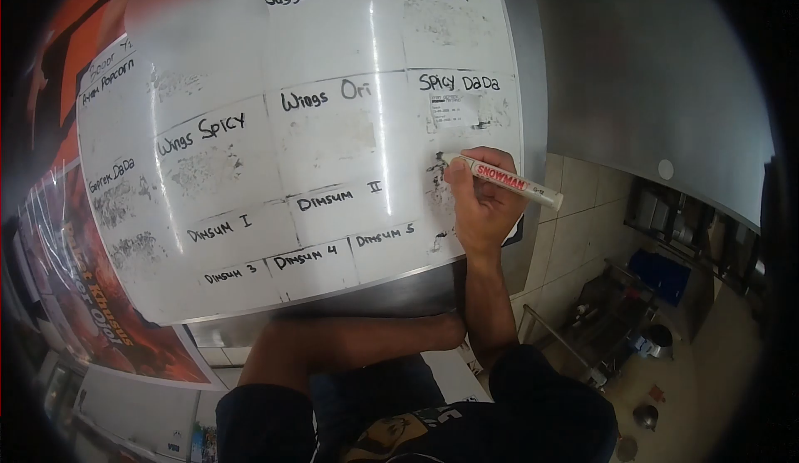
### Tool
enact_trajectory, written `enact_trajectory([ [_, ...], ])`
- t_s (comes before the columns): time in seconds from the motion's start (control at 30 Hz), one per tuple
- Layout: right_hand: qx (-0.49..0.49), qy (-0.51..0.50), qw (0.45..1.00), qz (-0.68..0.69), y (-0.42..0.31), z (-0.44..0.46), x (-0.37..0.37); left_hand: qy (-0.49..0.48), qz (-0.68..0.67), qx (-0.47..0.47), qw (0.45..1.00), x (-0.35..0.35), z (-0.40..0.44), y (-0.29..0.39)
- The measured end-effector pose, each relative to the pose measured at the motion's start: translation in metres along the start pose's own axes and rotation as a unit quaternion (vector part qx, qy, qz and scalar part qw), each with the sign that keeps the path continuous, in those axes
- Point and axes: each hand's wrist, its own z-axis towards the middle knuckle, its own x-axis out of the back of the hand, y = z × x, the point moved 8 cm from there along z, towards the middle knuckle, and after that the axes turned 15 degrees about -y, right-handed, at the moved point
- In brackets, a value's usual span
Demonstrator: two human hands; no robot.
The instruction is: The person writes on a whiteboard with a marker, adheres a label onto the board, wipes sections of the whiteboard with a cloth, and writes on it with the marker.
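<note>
My right hand (485, 211) is closed around a white marker (508, 178) with red "SNOWMAN" lettering. The marker's tip touches or nearly touches the whiteboard (333, 34), by a dark smudged mark below "Spicy Dada". Just above it, a small printed label (455, 111) is stuck to the board. Handwritten black words and ruled lines divide the board into boxes, several with worn smudges. My left forearm crosses below the board, and my left hand (449, 330) rests against my right forearm, its fingers hidden.
Orange and red posters (100, 296) hang at the left, partly behind the board. A grey metal panel (641, 72) stands at upper right, beside a tiled wall (574, 201). Lower right, a metal pot (653, 341) and a blue bin (657, 276) are near the floor.
</note>
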Motion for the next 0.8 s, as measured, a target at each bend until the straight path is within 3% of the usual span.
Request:
enact_trajectory([
  [0.13, -0.008, 0.004, 1.0, 0.026, -0.003, 0.0, 0.0, -0.015, 0.012, 0.003, 1.0, -0.029, 0.015, -0.009],
  [0.2, -0.009, 0.002, 1.0, 0.024, -0.003, 0.0, 0.0, 0.003, -0.027, 0.025, 0.999, -0.104, 0.046, -0.042],
  [0.27, -0.001, 0.002, 0.999, 0.035, -0.003, 0.0, -0.001, 0.01, 0.001, 0.005, 1.0, -0.037, 0.017, -0.015],
  [0.33, -0.001, 0.002, 1.0, 0.027, -0.002, 0.0, 0.0, 0.017, 0.03, -0.015, 0.999, -0.035, 0.016, -0.01],
  [0.4, -0.001, 0.003, 1.0, 0.02, -0.003, 0.0, 0.0, 0.023, 0.013, -0.005, 1.0, -0.102, 0.043, -0.038],
  [0.5, -0.007, 0.006, 0.999, 0.034, -0.004, -0.001, -0.001, 0.003, -0.015, 0.015, 1.0, -0.101, 0.043, -0.04],
  [0.67, 0.005, 0.003, 1.0, 0.022, -0.004, -0.001, 0.0, -0.019, 0.034, -0.022, 0.999, 0.011, -0.008, 0.007],
  [0.8, 0.024, 0.002, 1.0, 0.018, -0.005, -0.001, 0.001, -0.047, 0.02, -0.018, 0.999, -0.001, -0.003, 0.003],
])
